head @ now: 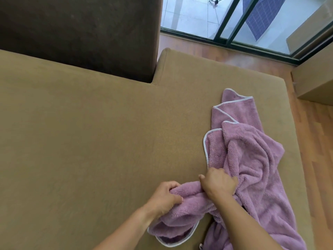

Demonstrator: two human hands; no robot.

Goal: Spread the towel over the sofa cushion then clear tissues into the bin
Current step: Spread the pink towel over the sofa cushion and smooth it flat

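A tan sofa cushion (pixel 90 141) carried a bunched lilac towel (pixel 252 159) at its right side (long axis running near to far). Both hands, left (pixel 165 197) and right (pixel 219 183), were clamped on its near folds; a lopsided pull risked sliding it floorward.

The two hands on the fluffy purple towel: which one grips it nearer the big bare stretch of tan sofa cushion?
The left hand, bunching the fluffy purple towel's end; the right hand grips deeper in the heap.
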